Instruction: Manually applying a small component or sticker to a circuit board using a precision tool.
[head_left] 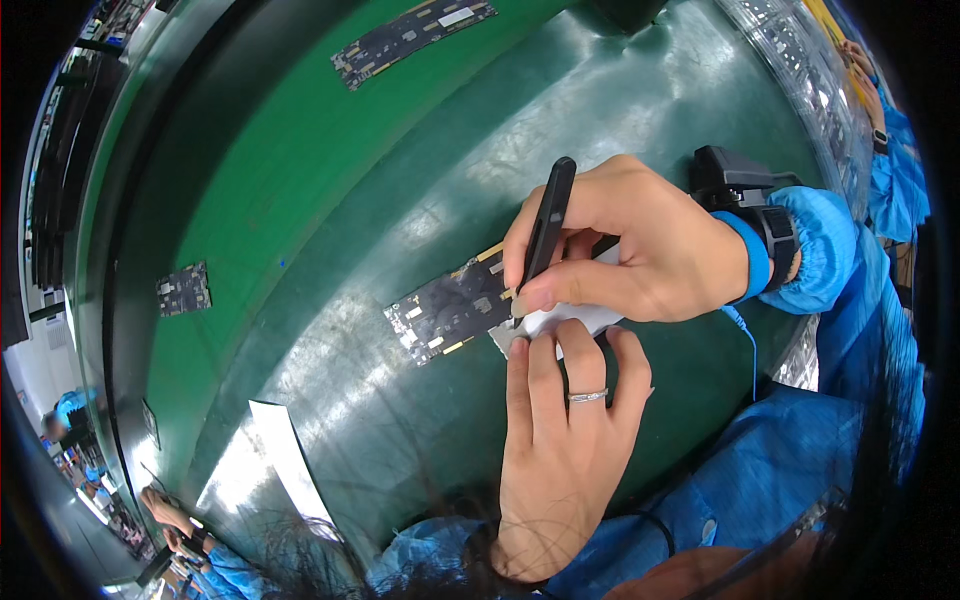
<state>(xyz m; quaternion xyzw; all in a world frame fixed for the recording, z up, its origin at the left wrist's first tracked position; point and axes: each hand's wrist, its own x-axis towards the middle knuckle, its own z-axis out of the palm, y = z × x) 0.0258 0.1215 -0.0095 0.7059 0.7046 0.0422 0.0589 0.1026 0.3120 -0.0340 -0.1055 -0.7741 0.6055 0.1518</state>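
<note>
Nearest the body, the left hand (565,445) rests slightly spread fingers on the white sheet (582,318), apparently gripping nothing. Beyond, the right hand (645,240) pinches a black pen-shaped tool (549,222), best guided lightly near the circuit board (440,315), central on the worktop (420,430).

Black pen-like tool (548,225), black-and-gold circuit board (445,308), dark green tabletop (430,420), bright blue sleeve (818,250)

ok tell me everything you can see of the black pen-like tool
The tool is a slim black stick with a rounded top, perhaps plastic or coated metal. It slants, narrowing toward its tip; the right hand pinches its lower part between thumb and fingers. The tip sits near the edge of the circuit board and the index fingertip of the left hand; contact there is unclear.
</note>
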